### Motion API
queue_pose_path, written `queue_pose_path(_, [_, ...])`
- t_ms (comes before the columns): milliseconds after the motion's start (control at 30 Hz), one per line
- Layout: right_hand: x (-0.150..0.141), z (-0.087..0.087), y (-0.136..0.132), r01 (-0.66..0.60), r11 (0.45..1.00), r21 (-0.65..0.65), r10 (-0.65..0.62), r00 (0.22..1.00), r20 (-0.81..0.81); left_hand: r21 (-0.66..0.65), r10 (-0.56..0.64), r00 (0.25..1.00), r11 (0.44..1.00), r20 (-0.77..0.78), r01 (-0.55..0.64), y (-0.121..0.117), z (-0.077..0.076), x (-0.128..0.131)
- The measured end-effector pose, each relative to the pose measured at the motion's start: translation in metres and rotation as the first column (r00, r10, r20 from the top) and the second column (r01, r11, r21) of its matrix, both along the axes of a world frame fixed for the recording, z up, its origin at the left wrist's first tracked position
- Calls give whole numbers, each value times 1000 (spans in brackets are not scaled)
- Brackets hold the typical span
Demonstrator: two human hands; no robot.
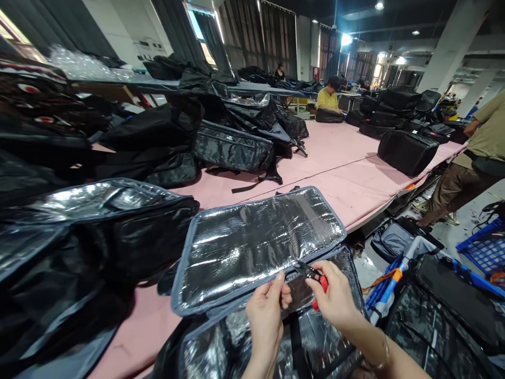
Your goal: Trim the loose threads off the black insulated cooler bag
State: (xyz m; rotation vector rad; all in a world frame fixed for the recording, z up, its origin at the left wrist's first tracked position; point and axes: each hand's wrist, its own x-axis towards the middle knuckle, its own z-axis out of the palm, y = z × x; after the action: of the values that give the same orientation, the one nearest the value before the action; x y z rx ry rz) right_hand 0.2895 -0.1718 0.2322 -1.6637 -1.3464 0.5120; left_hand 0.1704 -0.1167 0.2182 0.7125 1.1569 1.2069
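Note:
A bag with a shiny silver lining lies open in front of me, its flat lid [252, 242] raised and edged with grey-blue binding. My right hand [335, 297] grips red-handled snips [311, 271], whose dark tips point at the lid's near edge. Close by on the left, my left hand [268, 310] has thumb and fingers pinched together at that same edge. Whatever lies between those fingertips is too small to make out. Below both hands, the bag's lined inside [216, 342] is partly covered by my wrists.
Several black bags lie to the left, including an open silver-lined bag [145, 231]. A camouflage bag [232, 145] sits beyond the lid on the pink table [315, 163]. At right are a black bag [408, 151], a standing person [485, 131] and a blue crate [483, 245]. Another person [327, 98] sits farther back.

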Motion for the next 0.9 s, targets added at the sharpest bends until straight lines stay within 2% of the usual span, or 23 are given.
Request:
queue_pose_path(133, [2,2,1,20,1000,-3,-20,990,138,15,0,1000,1000,-15,1,-2,-2,0])
queue_pose_path(333, [1,-1,4,-24,1000,-3,24,983,180,19,0,1000,1000,-22,1,-4,-1,-2])
queue_pose_path(500, [2,2,5,-47,998,28,43,991,126,19,8,1000,1000,-15,-8,-4,1,0])
queue_pose_path(600, [5,-4,6,-31,997,68,29,999,38,11,3,1000,1000,-8,-3,-4,3,-1])
queue_pose_path(667, [10,-13,7,71,993,96,-68,997,-33,2,3,1000,1000,-4,-3,-4,3,-1])
queue_pose_path(767, [20,-23,7,281,955,95,-270,956,-113,-4,13,1000,1000,-6,-13,-3,2,-2])
queue_pose_path(800, [22,-24,6,305,948,93,-293,948,-124,-2,15,1000,1000,-8,-15,-3,1,-2])
queue_pose_path(900, [21,-20,2,197,974,111,-185,976,-114,6,15,1000,1000,-12,-15,-2,-2,-1])
